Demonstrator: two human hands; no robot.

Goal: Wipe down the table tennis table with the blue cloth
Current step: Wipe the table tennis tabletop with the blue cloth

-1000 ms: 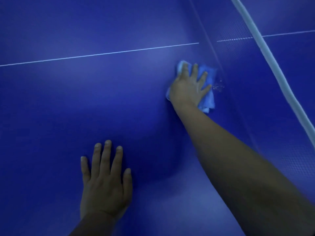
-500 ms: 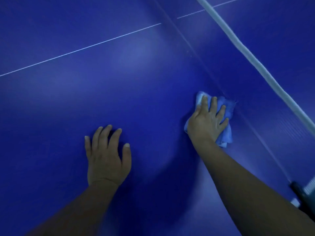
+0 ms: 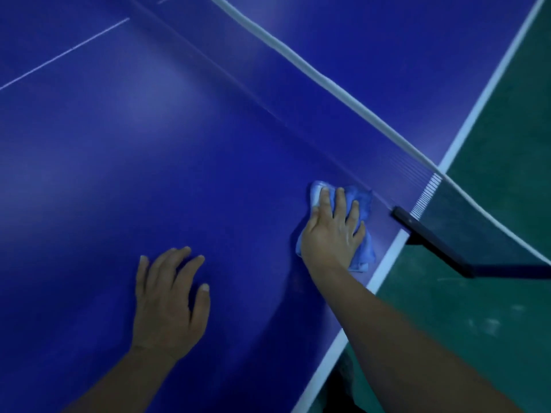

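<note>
The blue table tennis table (image 3: 149, 180) fills most of the view. A crumpled light blue cloth (image 3: 363, 248) lies on it close to the net and the table's white side edge. My right hand (image 3: 332, 234) presses flat on the cloth with straight, spread fingers. My left hand (image 3: 170, 299) rests palm down on the bare table surface to the left, fingers relaxed and holding nothing.
The net's white top band (image 3: 313, 73) runs diagonally from top centre to the right. A black net clamp (image 3: 429, 236) sticks out over the table's white side edge (image 3: 384, 263). Green floor (image 3: 492, 308) lies beyond that edge.
My right hand has slid the cloth along the net toward the table's side edge. The view followed, bringing the net clamp and green floor into sight. My left hand shifted along with it.
</note>
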